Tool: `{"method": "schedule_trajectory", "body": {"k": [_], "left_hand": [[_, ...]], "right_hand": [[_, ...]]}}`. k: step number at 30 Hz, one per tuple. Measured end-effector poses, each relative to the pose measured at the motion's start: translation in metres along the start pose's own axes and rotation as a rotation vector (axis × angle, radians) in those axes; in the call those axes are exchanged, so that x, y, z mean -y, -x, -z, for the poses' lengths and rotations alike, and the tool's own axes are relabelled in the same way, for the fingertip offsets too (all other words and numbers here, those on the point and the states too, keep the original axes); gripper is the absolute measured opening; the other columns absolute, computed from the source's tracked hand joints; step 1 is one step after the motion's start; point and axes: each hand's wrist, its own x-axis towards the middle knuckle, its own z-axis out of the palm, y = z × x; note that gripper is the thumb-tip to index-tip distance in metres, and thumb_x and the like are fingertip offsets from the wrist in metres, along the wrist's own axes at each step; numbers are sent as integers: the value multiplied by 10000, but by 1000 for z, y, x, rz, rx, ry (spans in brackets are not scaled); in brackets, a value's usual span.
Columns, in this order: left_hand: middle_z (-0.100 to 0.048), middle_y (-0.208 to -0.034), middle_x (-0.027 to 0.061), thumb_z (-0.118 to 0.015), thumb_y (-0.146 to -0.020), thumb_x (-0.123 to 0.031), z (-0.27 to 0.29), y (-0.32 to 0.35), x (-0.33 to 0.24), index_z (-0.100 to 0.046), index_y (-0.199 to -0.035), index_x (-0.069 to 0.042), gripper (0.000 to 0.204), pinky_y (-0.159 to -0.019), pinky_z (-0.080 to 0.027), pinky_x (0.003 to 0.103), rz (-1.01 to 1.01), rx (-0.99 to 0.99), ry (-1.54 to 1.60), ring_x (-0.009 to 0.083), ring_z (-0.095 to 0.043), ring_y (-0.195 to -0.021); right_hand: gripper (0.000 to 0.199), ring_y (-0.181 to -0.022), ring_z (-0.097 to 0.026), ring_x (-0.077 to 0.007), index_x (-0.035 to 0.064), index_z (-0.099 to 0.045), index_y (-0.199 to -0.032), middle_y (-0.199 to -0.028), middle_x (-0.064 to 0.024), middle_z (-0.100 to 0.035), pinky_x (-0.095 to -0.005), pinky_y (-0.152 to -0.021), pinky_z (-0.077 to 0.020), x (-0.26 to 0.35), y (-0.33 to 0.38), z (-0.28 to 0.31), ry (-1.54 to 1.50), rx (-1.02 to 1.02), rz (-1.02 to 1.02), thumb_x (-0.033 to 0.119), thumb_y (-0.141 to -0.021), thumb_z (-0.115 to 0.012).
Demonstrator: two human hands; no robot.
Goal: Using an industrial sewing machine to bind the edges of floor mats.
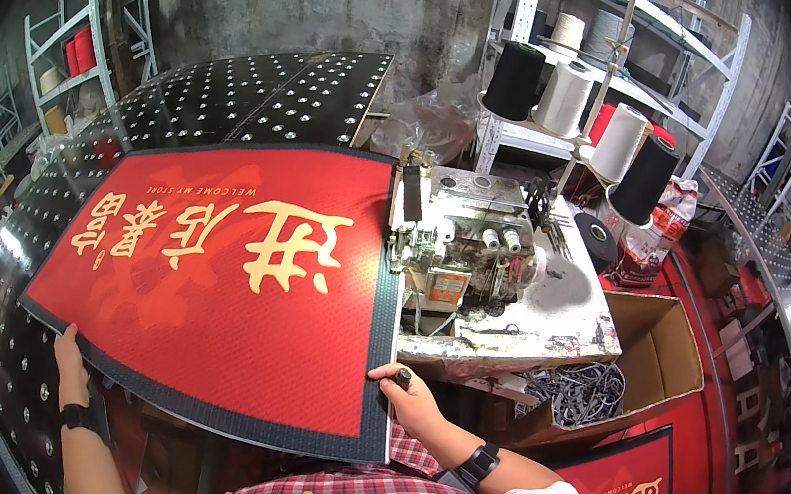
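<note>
Concrete-walled workshop with metal shelving; a black ball-transfer table (pixel 266 95) carries the red doormat (pixel 219 294), black-bordered with gold characters, lying flat at centre frame with its right edge against the overlock sewing machine (pixel 461 241) at 2 o'clock. Your left hand (pixel 68 364), at 8 o'clock, has its fingers curled over the mat's near-left edge, while your right hand (pixel 410 399), at 5 o'clock, pinches the near-right corner between thumb and closed fingers. Thread cones (pixel 565 99) stand at 1 o'clock; a cardboard box (pixel 666 358) of trimmings sits at 4 o'clock.
</note>
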Motion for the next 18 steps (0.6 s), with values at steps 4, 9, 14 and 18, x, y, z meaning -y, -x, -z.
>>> {"method": "schedule_trajectory", "body": {"k": [4, 9, 14, 18], "left_hand": [[-532, -971, 107, -456, -799, -119, -35, -16, 0, -456, -1077, 22, 311, -739, -425, 335, -56, -8, -58, 219, -534, -868], [-527, -1049, 161, -489, -807, -123, -53, -54, 13, -442, -1096, 80, 356, -789, -398, 312, -172, -44, -289, 247, -523, -932], [-519, -1081, 210, -491, -813, -154, -75, -82, 18, -440, -1085, 94, 372, -828, -375, 337, -285, -60, -614, 306, -507, -985], [-520, -1066, 229, -495, -807, -185, -108, -89, 12, -454, -1073, 79, 377, -830, -372, 369, -403, -47, -910, 361, -485, -996]], "right_hand": [[144, -524, -341, -5, 81, -537, -949, -649, 71, -424, -160, -472, -284, -4, -2, 1, -33, -27, 40, 72, -860, -424], [135, -551, -388, -29, 71, -526, -965, -655, 40, -445, -181, -494, -344, 7, 3, 0, -134, -47, 72, 94, -863, -441], [141, -556, -423, -67, 54, -513, -966, -636, 5, -458, -200, -504, -369, -13, 5, 27, -124, -69, 117, 130, -863, -455], [140, -536, -424, -74, 56, -515, -949, -606, -1, -457, -204, -499, -371, -18, 8, 39, -108, -157, 124, 153, -860, -469]]}}
